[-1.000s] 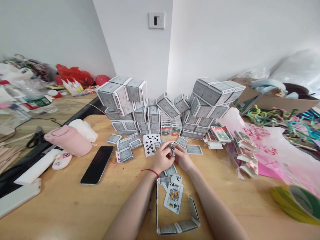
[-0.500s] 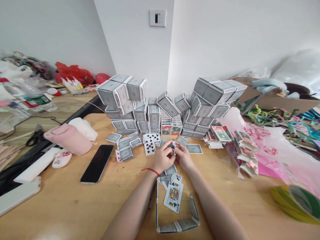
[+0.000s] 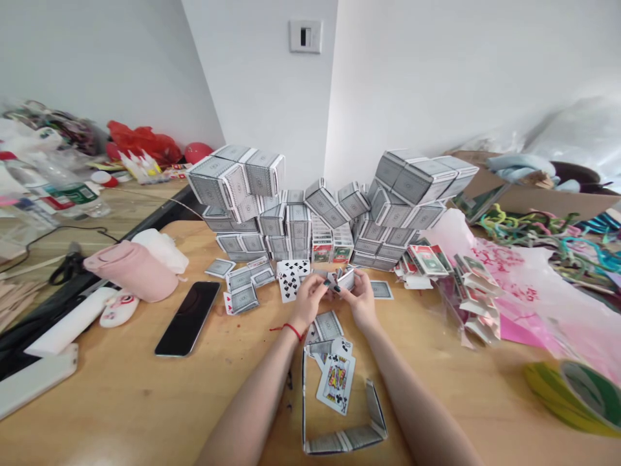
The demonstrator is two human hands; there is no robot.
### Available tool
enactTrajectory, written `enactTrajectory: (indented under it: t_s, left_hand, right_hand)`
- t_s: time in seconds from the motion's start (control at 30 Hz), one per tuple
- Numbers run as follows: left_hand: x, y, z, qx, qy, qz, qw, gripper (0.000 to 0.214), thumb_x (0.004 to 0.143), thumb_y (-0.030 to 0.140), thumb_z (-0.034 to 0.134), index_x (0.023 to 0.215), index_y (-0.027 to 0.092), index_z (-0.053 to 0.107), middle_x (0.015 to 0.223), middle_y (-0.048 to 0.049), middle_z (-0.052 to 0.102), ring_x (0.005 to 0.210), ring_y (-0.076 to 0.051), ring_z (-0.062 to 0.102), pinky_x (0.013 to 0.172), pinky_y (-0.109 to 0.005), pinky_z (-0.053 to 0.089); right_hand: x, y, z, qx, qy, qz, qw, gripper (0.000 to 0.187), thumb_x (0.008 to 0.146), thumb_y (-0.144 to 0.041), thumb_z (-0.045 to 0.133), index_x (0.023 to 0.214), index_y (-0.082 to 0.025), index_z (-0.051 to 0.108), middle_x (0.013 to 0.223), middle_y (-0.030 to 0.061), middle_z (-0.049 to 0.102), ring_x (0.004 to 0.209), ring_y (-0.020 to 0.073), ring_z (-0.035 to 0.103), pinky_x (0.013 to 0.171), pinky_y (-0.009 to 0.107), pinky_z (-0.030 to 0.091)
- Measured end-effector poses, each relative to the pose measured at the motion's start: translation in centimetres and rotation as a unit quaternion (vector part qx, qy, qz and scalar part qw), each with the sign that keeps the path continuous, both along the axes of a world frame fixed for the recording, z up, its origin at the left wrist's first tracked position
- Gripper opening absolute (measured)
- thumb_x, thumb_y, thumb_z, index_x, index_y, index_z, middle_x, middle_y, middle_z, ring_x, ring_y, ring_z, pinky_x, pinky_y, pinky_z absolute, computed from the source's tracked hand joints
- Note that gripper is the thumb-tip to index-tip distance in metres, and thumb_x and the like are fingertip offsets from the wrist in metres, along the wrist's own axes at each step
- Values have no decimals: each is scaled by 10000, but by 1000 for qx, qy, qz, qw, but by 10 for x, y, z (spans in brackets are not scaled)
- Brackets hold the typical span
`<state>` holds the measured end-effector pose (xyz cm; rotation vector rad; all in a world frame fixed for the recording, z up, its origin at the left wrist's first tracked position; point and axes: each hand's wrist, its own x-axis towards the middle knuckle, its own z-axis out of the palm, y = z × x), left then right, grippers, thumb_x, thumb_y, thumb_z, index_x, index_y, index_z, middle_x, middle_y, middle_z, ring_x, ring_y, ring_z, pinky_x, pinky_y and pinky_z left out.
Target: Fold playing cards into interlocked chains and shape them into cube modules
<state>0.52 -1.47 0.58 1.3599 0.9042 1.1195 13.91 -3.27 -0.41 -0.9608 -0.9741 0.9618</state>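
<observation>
My left hand (image 3: 310,299) and my right hand (image 3: 358,299) meet above the middle of the table. Between my right thumb and fingers is a folded playing card (image 3: 345,278), its grey patterned back partly showing. My left fingers pinch at the near side of the folded cards; how many pieces there are I cannot tell. Below my wrists lie a king of clubs (image 3: 336,382) and a frame of folded cards (image 3: 347,441) standing on edge. Left of my hands lie a spade card (image 3: 290,286) and several face-down cards (image 3: 242,296).
Behind my hands rises a structure of boxes made from playing cards (image 3: 295,223). A black phone (image 3: 188,318), a pink roll (image 3: 133,268) and white objects are at the left. Opened card packs (image 3: 478,298), pink plastic (image 3: 528,278) and green-yellow tape (image 3: 575,395) are on the right.
My hands have moved slightly apart, and the folded card has come into clearer view in my right fingers. More of the cards under my wrists shows. The card structure has stayed put.
</observation>
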Motion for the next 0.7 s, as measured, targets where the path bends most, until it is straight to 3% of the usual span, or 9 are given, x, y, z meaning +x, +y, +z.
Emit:
enactTrajectory:
  t_s: [0.13, 0.33, 0.43, 0.53, 0.6, 0.7]
  left_hand:
    - [0, 7, -2, -182, -102, -61, 976, 281, 738, 414, 572, 811, 153, 500, 711, -6, 586, 608, -142, 616, 611, -326, 540]
    - [-12, 11, 0, -273, -153, -183, 932, 310, 703, 342, 668, 889, 110, 577, 818, -80, 658, 732, -163, 647, 760, -354, 530]
    - [-18, 13, 0, -281, -152, -208, 924, 313, 679, 290, 704, 903, 96, 605, 879, -98, 668, 773, -163, 646, 815, -357, 511]
    - [-21, 16, 1, -258, -146, -186, 937, 336, 652, 226, 728, 946, 103, 621, 951, -99, 669, 828, -164, 641, 852, -345, 492]
    - [-21, 18, 2, -234, -147, -164, 947, 372, 637, 201, 736, 980, 112, 622, 989, -101, 668, 877, -178, 634, 881, -356, 475]
    - [-18, 19, 2, -192, -135, -130, 963, 422, 592, 160, 757, 991, 119, 625, 1027, -105, 663, 940, -197, 620, 930, -384, 439]
  right_hand:
    - [0, 2, -8, 26, -64, 0, 998, 515, 576, -281, 749, 1017, -241, 486, 972, 36, 592, 901, 211, 555, 818, 345, 427]
    - [2, 0, -11, 45, -128, 8, 991, 501, 595, -275, 744, 1034, -236, 507, 983, 47, 576, 933, 227, 544, 845, 375, 422]
    - [4, -1, -8, 52, -161, 3, 986, 493, 591, -289, 748, 1030, -239, 530, 1022, 55, 567, 984, 239, 532, 869, 389, 419]
    - [5, 0, -7, 36, -184, -37, 982, 515, 537, -303, 779, 1000, -233, 563, 1069, 67, 545, 1011, 247, 519, 861, 388, 431]
    - [6, 1, -6, 3, -151, -45, 987, 528, 545, -322, 771, 1020, -234, 559, 1042, 65, 554, 927, 223, 550, 802, 373, 460]
    - [8, 3, -6, -35, -63, -4, 997, 500, 614, -343, 725, 1065, -233, 541, 976, 54, 595, 838, 190, 575, 773, 360, 469]
